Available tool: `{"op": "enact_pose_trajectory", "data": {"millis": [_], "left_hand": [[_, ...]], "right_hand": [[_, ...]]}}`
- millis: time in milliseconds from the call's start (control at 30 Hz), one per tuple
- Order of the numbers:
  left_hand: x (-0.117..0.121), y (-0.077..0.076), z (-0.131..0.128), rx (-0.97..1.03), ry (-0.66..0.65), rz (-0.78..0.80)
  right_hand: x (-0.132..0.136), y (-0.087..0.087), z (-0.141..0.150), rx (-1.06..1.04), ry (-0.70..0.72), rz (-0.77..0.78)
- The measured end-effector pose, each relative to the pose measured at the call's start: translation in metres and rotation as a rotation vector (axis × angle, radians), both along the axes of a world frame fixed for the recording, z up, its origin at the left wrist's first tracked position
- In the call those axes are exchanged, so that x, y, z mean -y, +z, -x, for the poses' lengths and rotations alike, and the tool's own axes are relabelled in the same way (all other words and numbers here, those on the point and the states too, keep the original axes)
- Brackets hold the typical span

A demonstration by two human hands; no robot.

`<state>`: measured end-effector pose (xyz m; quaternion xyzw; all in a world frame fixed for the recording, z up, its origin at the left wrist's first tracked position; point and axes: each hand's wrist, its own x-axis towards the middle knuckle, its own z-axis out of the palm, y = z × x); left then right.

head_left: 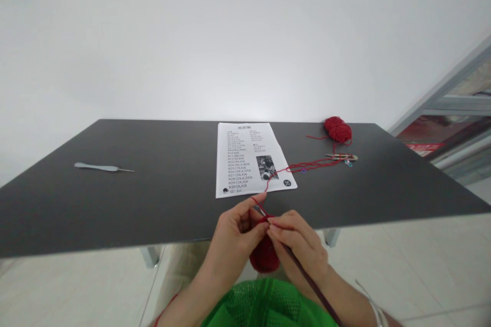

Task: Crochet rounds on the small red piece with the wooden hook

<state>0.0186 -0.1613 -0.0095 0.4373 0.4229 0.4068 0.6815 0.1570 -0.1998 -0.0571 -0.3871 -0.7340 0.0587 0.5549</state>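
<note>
Your left hand (236, 237) pinched the red crocheted piece (264, 258) between thumb and fingers at the near edge of the bench (172, 204), its body hanging below your grip, and your right hand (301, 245) pinched the dark-handled crochet hook (307, 278) close to its metal tip. The working yarn (266, 184) ran up from your raised left index finger; had that finger dipped, the strand would likely have slackened and the hook could have missed it or split its plies. A loose pinch could also have let a loop slip off, though the stitches were too hidden to check. Farther back, red strands crossed the corner of the printed crochet pattern (240, 156) and ran past a purple stitch marker (304, 170) to a slim pointed tool (347, 157) near the red yarn ball (337, 129); a hard tug could have snagged there, dragging the tool or shifting the sheets
</note>
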Motion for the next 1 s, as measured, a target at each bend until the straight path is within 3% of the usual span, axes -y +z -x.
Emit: {"op": "enact_pose_trajectory", "data": {"millis": [167, 300, 433, 600, 800, 1000], "left_hand": [[-0.003, -0.004, 0.005, 0.125, -0.048, 0.163], [-0.005, -0.010, 0.005, 0.191, -0.079, 0.268], [-0.005, -0.015, 0.002, 0.062, 0.024, 0.093], [-0.007, -0.013, 0.006, -0.054, -0.084, -0.056], [-0.008, -0.005, 0.009, -0.138, -0.042, -0.239], [-0.009, 0.001, 0.010, -0.060, -0.003, -0.169]], "right_hand": [[-0.009, 0.000, -0.016, 0.133, 0.093, -0.140], [-0.005, -0.014, -0.019, 0.097, 0.074, -0.074], [-0.003, -0.017, -0.003, -0.064, -0.038, 0.021], [-0.007, -0.001, 0.003, -0.514, 0.036, 0.280], [-0.006, 0.000, -0.001, -0.622, 0.115, 0.307], [-0.002, 0.003, -0.002, -0.672, 0.151, 0.292]]}}
